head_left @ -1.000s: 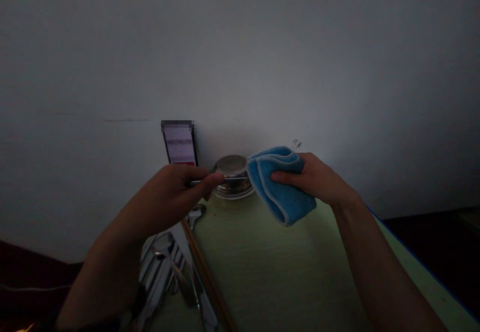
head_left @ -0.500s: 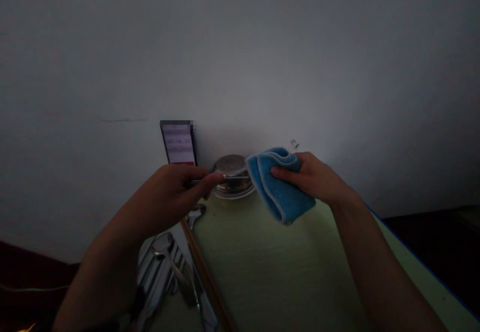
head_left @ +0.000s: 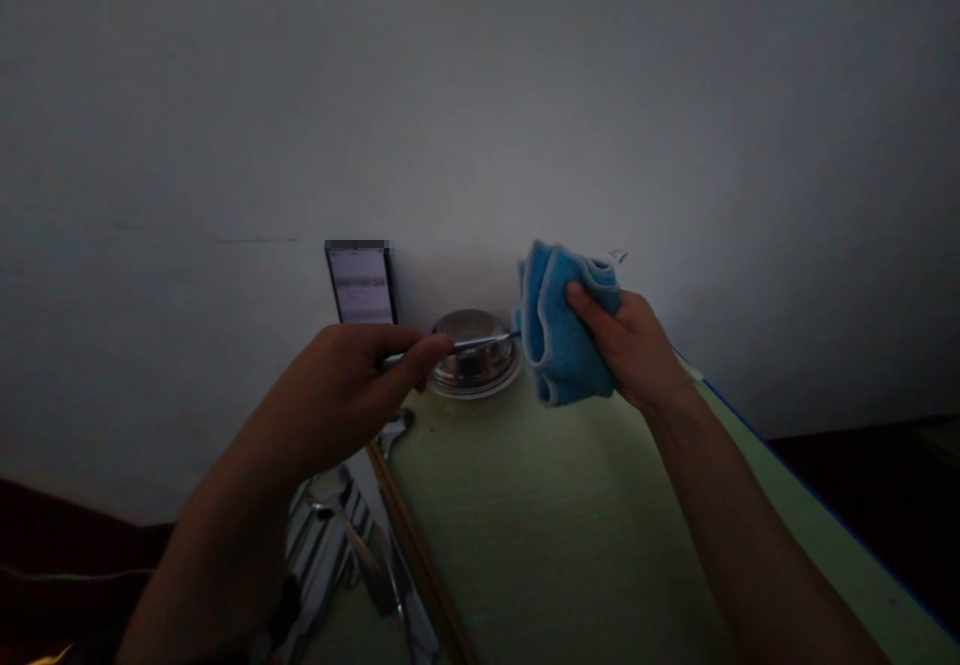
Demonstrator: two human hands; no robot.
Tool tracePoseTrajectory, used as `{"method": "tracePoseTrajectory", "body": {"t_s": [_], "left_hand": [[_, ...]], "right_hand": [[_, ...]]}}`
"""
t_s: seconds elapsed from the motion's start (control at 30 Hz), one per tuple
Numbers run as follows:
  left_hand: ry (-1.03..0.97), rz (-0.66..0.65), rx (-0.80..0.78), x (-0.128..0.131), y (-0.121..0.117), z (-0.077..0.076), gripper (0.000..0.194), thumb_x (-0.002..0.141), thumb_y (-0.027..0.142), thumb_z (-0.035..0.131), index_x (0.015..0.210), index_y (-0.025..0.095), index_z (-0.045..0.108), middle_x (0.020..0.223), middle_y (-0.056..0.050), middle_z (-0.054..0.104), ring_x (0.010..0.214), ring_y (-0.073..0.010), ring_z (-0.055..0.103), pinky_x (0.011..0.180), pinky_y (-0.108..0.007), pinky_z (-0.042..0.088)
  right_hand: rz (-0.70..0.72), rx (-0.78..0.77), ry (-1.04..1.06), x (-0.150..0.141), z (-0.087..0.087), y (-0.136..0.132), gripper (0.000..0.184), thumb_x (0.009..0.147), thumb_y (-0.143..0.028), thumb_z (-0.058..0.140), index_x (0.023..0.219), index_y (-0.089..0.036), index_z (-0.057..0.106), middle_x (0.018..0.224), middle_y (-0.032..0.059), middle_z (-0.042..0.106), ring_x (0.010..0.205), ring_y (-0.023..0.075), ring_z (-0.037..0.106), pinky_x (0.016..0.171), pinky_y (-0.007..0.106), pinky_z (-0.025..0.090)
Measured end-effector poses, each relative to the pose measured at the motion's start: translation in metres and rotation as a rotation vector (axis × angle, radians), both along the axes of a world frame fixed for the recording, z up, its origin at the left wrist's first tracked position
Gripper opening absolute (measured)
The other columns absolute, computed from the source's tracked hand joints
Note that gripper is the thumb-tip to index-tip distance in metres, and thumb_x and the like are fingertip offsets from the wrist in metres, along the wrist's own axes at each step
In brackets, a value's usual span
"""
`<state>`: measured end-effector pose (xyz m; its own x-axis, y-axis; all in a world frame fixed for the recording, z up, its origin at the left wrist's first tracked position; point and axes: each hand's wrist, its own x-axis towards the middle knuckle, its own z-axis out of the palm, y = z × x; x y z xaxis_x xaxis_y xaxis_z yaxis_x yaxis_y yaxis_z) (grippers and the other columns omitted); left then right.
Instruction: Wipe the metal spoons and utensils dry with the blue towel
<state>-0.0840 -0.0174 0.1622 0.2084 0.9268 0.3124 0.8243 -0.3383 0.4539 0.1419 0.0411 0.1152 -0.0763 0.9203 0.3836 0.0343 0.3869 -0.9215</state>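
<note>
My left hand (head_left: 360,380) pinches the handle of a thin metal utensil (head_left: 481,343) between thumb and fingers. The utensil points right, and its far end runs to the folded blue cloth (head_left: 559,345), which hides it, so its kind does not show. Closed around that cloth is my right hand (head_left: 637,350), thumb on the near face. Just behind the utensil, upside-down metal bowls (head_left: 472,375) rest on the table against the wall.
A phone (head_left: 361,285) leans on the wall at the back left. Below my left arm lie several spoons and other metal cutlery (head_left: 364,550), with wooden chopsticks (head_left: 420,555) alongside. The green table (head_left: 570,525) has a blue right edge.
My right hand has lifted the cloth and shifted it slightly to the right, turning it more upright. More of the utensil's length shows now, and its far end has tilted up a little.
</note>
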Motion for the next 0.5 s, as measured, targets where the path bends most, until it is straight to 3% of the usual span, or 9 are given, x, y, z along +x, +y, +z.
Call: {"method": "tracePoseTrajectory", "body": {"t_s": [0.13, 0.23, 0.5], "left_hand": [[0.078, 0.015, 0.04, 0.014, -0.002, 0.003, 0.042, 0.081, 0.046, 0.039, 0.058, 0.015, 0.056, 0.041, 0.005, 0.042, 0.039, -0.0083, 0.041, 0.041, -0.018, 0.026], [0.078, 0.025, 0.081, 0.02, -0.002, 0.004, 0.041, 0.082, 0.044, 0.039, 0.057, 0.016, 0.056, 0.041, 0.005, 0.043, 0.039, -0.0082, 0.041, 0.04, -0.018, 0.026], [0.108, 0.079, 0.097, 0.006, -0.002, 0.007, 0.043, 0.082, 0.046, 0.04, 0.056, 0.016, 0.055, 0.043, 0.006, 0.039, 0.04, -0.0066, 0.039, 0.041, -0.016, 0.027]], "right_hand": [[-0.175, 0.051, 0.214, -0.006, -0.001, 0.004, 0.035, 0.075, -0.051, 0.05, 0.077, -0.017, 0.06, 0.059, -0.0018, 0.053, 0.052, 0.011, 0.049, 0.048, 0.023, 0.039], [-0.225, 0.052, 0.296, -0.01, 0.0, 0.004, 0.037, 0.076, -0.053, 0.047, 0.087, -0.019, 0.06, 0.067, -0.0006, 0.058, 0.059, 0.0128, 0.053, 0.053, 0.025, 0.042], [0.038, -0.006, 0.289, -0.016, -0.003, 0.001, 0.03, 0.074, -0.041, 0.057, 0.093, -0.018, 0.06, 0.089, 0.0033, 0.065, 0.084, 0.017, 0.059, 0.08, 0.033, 0.045]]}}
